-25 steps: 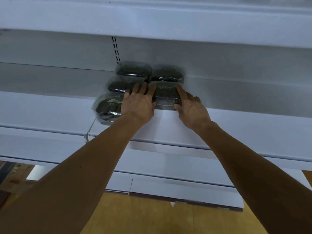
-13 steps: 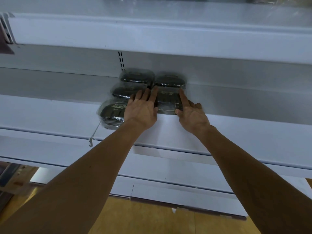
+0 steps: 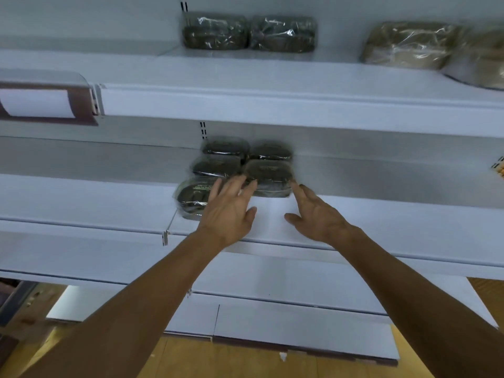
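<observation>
Several dark, plastic-wrapped packs lie in two rows on the middle white shelf (image 3: pixel 354 214). The front right pack (image 3: pixel 268 177) sits just beyond both hands. My left hand (image 3: pixel 229 211) hovers with straight, spread fingers over the edge of the front left pack (image 3: pixel 191 196), fingertips close to the front right pack. To the right, my right hand (image 3: pixel 313 214) is spread flat above the shelf, its index fingertip beside the front right pack's right corner. Neither hand holds anything.
The upper shelf (image 3: pixel 272 102) carries two more dark packs (image 3: pixel 248 34) and tan wrapped packs (image 3: pixel 409 45) at the right. A price label holder (image 3: pixel 43 102) hangs at the left. Lower white shelves and a yellow-brown floor (image 3: pixel 245 361) lie below.
Both hands have let go of the front right pack and drawn back a little, fingers spreading. The view has tilted upward, bringing the upper shelf into sight.
</observation>
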The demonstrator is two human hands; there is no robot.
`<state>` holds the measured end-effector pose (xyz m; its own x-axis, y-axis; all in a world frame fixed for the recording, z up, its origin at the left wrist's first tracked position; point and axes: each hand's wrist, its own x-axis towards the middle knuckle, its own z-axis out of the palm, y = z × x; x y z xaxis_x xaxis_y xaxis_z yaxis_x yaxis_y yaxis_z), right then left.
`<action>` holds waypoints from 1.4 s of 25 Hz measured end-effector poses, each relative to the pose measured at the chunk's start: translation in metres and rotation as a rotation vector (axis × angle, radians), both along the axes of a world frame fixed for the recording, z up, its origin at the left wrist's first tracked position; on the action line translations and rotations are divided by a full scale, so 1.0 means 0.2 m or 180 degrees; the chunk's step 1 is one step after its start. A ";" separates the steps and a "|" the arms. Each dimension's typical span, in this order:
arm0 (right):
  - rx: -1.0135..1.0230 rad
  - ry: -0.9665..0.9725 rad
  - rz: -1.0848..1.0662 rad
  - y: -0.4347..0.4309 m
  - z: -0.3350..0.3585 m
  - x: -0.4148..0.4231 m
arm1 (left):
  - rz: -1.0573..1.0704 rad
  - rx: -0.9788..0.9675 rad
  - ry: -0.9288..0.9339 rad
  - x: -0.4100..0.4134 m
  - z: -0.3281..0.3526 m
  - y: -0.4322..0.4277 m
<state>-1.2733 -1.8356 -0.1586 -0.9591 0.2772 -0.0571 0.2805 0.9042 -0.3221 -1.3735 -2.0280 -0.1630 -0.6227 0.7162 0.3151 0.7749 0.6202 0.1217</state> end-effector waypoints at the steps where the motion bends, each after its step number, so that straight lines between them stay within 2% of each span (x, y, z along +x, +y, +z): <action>1: 0.0049 -0.0033 0.0049 -0.04 0.03 0.04 | -0.0034 -0.0069 -0.0035 0.05 0.00 -0.04; 6: 0.0324 0.0159 0.0263 -0.24 0.19 0.19 | -0.0182 0.0151 -0.0203 0.18 0.09 -0.18; 13: 0.0582 0.0449 0.0303 -0.48 0.48 0.32 | -0.0431 0.0335 0.0137 0.30 0.41 -0.35; 21: 0.0769 0.1085 0.0263 -0.67 0.83 0.46 | -0.0511 0.0605 0.0322 0.40 0.79 -0.50; 29: 0.0957 0.1398 0.0083 -0.53 1.05 0.40 | -0.0465 0.0661 0.0463 0.30 0.99 -0.40; 35: 0.0949 0.1274 0.0022 -0.26 1.15 0.22 | -0.0240 0.0534 0.0328 0.08 1.09 -0.14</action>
<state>-1.2297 -1.8876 0.0709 -0.8915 0.2190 0.3966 0.1814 0.9747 -0.1305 -1.3576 -2.0563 0.0559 -0.5276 0.6916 0.4932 0.8321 0.5377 0.1361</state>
